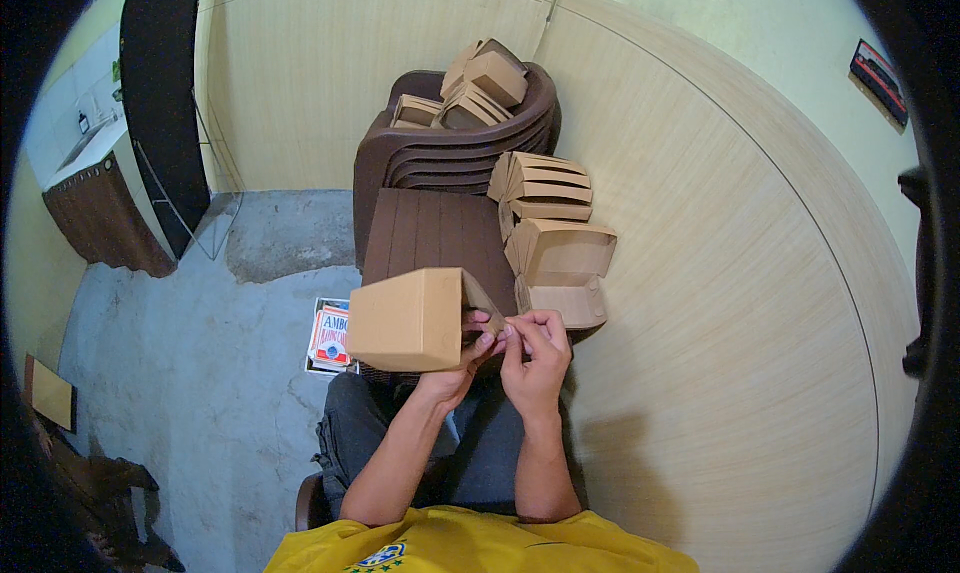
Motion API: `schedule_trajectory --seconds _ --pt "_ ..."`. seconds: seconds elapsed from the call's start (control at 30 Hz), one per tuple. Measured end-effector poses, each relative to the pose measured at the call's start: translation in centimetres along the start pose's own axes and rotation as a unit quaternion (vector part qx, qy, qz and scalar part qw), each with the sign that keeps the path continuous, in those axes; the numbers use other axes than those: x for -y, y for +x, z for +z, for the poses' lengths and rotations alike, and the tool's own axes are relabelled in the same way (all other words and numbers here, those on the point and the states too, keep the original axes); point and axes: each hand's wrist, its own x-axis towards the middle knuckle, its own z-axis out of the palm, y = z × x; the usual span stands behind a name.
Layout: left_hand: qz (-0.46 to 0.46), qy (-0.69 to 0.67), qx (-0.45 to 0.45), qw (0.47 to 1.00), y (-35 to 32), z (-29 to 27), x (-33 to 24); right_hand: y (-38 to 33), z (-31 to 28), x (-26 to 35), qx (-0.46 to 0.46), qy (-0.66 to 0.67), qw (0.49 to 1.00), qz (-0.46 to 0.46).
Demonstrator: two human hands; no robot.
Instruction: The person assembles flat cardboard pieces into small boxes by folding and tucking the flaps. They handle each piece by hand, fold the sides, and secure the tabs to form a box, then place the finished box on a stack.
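A brown cardboard takeaway box [405, 318], partly folded, is held over my lap, its large plain side facing up and its inner side turned right. My left hand [455, 378] grips the box's right edge, thumb outside and some fingers reaching into the hollow. Right beside it, my right hand [535, 358] pinches a small corner flap of the same box between thumb and fingers. The fingertips of both hands nearly meet there, and the flap's exact fold is hidden behind them. Just beyond, an opened cardboard box [565, 253] rests on the right side of the chair seat.
Brown stacked plastic chairs [435, 218] stand before me against the wood-panelled wall [720, 303]. Nested boxes [545, 188] lean on the armrest; more folded boxes [490, 83] lie on the seat above. A carton with printed papers [330, 338] sits on the floor at left.
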Motion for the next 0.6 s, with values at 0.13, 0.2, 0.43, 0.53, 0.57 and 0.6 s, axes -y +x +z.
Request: schedule_trajectory --seconds 0.13,0.2,0.43,0.53,0.57,0.6 --pt "0.003 0.002 0.009 1.000 0.0 -0.1 -0.1 0.4 -0.3 0.1 0.029 0.017 0.999 -0.008" --pt "0.004 -0.001 0.013 1.000 0.0 -0.3 -0.1 0.5 -0.3 0.1 0.035 0.048 0.998 -0.004" --pt "0.038 0.068 -0.022 0.997 -0.3 0.4 0.5 0.7 -0.5 -0.2 0.050 0.005 0.998 -0.036" --pt "0.086 0.201 -0.062 0.974 -0.7 0.6 0.8 1.1 -0.4 -0.5 0.052 0.005 0.996 -0.071" --pt "0.102 0.249 -0.078 0.960 -0.7 0.6 0.9 1.2 -0.4 -0.6 0.055 0.007 0.996 -0.071" --pt "0.104 0.234 -0.071 0.964 -0.7 0.4 0.9 1.2 -0.4 -0.6 0.059 0.009 0.996 -0.071"
